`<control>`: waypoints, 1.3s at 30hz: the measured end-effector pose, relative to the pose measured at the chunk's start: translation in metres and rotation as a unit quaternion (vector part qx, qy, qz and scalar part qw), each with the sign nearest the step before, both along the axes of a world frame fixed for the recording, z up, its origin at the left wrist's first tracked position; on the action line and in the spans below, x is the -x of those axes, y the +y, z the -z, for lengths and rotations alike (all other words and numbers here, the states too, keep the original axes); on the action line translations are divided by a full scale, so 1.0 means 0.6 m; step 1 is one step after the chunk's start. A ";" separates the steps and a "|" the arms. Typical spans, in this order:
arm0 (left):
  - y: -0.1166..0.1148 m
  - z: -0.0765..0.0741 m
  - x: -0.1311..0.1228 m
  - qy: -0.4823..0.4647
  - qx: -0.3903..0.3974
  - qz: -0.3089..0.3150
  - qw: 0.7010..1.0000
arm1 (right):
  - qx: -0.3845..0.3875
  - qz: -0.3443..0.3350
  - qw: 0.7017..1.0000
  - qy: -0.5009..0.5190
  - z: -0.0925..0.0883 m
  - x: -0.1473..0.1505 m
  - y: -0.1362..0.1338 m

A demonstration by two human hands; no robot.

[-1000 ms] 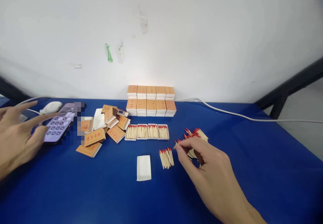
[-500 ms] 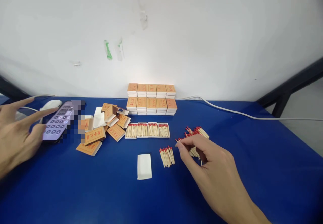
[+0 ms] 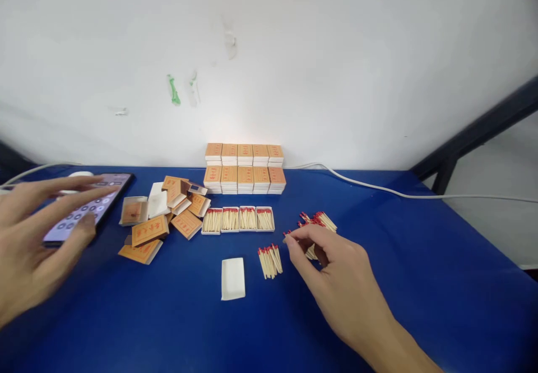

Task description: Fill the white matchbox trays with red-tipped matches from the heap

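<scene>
your right hand [image 3: 336, 272] lay low over the blue table [image 3: 420, 283], with the wrist toward you and the fingers pointing away and to the left. its thumb and forefinger were pinched together at the left edge of the loose matches [image 3: 321, 222], and some red heads showed just at the fingertips [image 3: 291, 242]. how many sticks were in the pinch i could not tell. the other fingers were curled under and covered the near part of that pile.

just left of the right fingertips, a small bundle of matches [image 3: 269, 261] lay on the table, apart from the hand, heads pointing away from you. further left of it was an empty white tray [image 3: 232, 278]. beyond the bundle, four filled trays [image 3: 237, 219] stood side by side in a row, and behind them, at the wall, were the stacked matchboxes [image 3: 241, 168].

your left hand [image 3: 29, 244] was wide open, fingers spread, holding nothing. it hovered over the near end of a phone [image 3: 90, 205] with its screen lit. the hand was blurred, so i could not tell if a finger touched the screen. between your two hands, nearer to the left one, lay a loose heap of orange sleeves [image 3: 166, 219]. a white cable [image 3: 378, 189] ran along the table far beyond the right hand.
</scene>
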State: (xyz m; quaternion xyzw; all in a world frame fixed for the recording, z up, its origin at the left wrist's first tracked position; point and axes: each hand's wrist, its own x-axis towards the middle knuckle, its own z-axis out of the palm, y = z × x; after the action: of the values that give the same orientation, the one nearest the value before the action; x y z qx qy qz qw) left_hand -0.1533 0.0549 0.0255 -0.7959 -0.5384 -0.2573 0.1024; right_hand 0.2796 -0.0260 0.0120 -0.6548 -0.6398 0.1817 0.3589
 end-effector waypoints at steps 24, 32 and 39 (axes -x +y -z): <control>-0.063 0.058 -0.227 -0.022 0.055 0.338 0.939 | 0.000 -0.033 0.986 -0.165 -0.007 -0.038 0.012; -0.060 0.051 -0.237 -0.019 0.055 0.352 0.934 | 0.013 -0.037 0.975 -0.217 -0.006 -0.046 0.002; -0.065 0.053 -0.236 0.007 0.042 0.352 0.935 | 0.046 -0.033 0.974 -0.219 -0.009 -0.038 0.002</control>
State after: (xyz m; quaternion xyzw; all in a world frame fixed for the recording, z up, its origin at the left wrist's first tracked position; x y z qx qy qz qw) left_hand -0.0119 0.0161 -0.0062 -0.9398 -0.2335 -0.2484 -0.0248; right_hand 0.3026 -0.0246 0.0174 -0.6729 -0.7151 0.0751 0.1736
